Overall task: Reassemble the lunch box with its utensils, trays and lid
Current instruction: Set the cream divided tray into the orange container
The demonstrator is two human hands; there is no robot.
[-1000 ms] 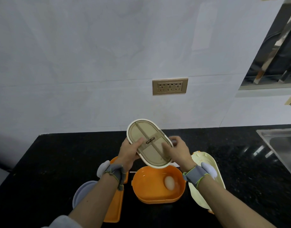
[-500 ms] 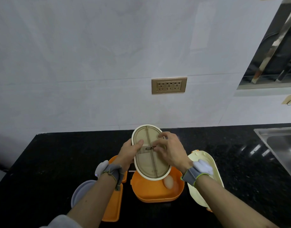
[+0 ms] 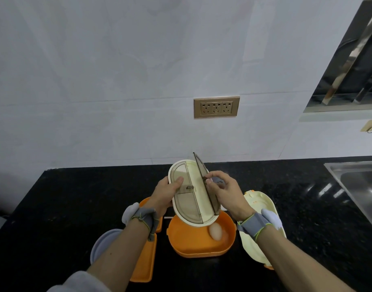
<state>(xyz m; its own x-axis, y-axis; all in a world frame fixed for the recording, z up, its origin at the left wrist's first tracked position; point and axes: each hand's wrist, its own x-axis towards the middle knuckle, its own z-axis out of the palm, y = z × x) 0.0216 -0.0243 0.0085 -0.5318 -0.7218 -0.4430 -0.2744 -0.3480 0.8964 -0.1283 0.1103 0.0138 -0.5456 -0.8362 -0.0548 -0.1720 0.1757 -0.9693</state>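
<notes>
Now: cream lid held up, one flap swung open

Both forearms reaching forward from below, wrists strapped in grey bands. Left hand [image 3: 167,191] wrapped round the left edge of the cream lid [image 3: 193,204], thumb pressed on its inner face, gripping it tilted above the orange box [image 3: 202,241] on the black table [image 3: 75,207]. Right hand [image 3: 225,191] curled, thumb and forefinger pinched on the brown flap [image 3: 205,182], standing on edge off the lid. Pale egg [image 3: 215,231] lying inside the box. Orange tray [image 3: 144,262] at left, cream cover [image 3: 257,205] at right, both on the table.
</notes>
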